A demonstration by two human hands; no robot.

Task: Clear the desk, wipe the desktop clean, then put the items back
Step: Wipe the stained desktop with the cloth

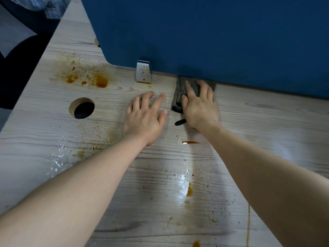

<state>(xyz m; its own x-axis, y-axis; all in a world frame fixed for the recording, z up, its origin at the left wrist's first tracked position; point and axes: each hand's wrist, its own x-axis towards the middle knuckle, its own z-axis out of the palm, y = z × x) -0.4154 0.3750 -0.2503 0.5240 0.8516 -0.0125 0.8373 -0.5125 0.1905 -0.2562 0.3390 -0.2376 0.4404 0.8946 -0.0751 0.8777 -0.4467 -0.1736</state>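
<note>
Right hand presses cloth; left hand flat on desk

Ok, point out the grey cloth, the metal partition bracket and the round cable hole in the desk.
grey cloth (179, 97): head view, on its folded left part beside the fingers.
metal partition bracket (143, 73): head view, on its front face.
cable hole (83, 110): head view, on its dark opening.

hands — 2 | cloth — 1 | cable hole — 1 | metal bracket — 1
</note>
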